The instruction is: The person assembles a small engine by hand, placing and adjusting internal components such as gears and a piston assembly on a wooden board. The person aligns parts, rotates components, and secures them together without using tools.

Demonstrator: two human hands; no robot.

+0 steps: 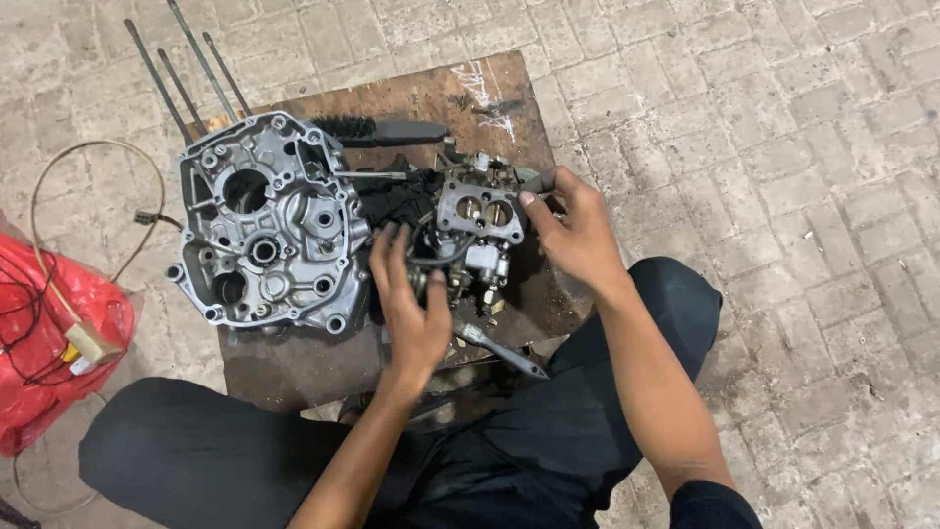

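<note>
I am sitting over a low, stained brown wooden board (490, 93) laid on the brick floor, and a grey metal carburettor with two round bores (478, 211) is standing near the middle of it, between my two hands. My right hand (578, 230) is resting against the carburettor's right side, fingers curled round its edge and thumb pressing on the top flange, so I am gripping it from that side. My left hand (411, 299) is lying just below and to the left of the carburettor, fingers loosely spread and reaching up toward its lower linkage; I cannot tell whether they are pinching any part. A large silver cast-aluminium engine crankcase half (264, 225) is lying flat just left of my left hand. A black-bristled brush (377, 129) is lying behind the carburettor, and a red plastic bag (49, 343) is sitting on the floor well apart to the left.
</note>
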